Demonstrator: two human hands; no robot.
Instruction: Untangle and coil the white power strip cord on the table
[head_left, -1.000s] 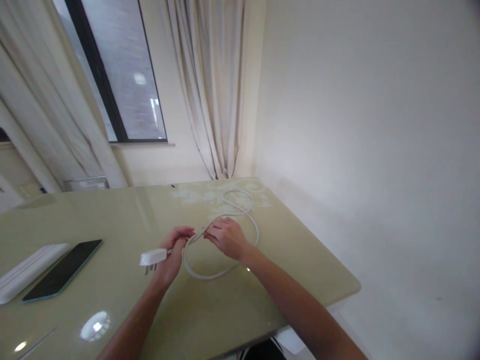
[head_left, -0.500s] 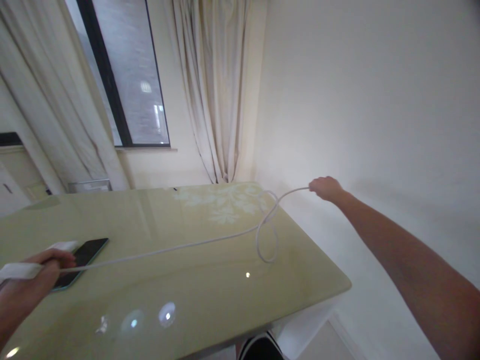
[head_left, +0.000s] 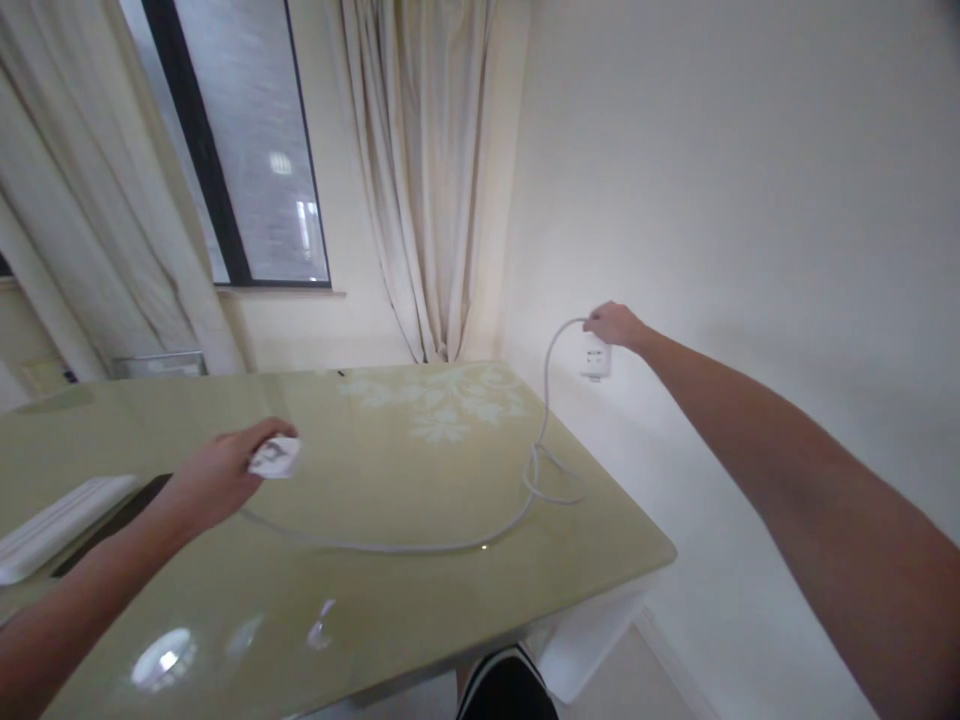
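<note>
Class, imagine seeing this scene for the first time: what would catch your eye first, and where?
Probably the pale cord, sagging over the table between the left hand and the right hand near the wall, with a loop by the table's right edge. Next, the white plug in the left hand. Behind, the dark-framed window stands out at upper left.
</note>
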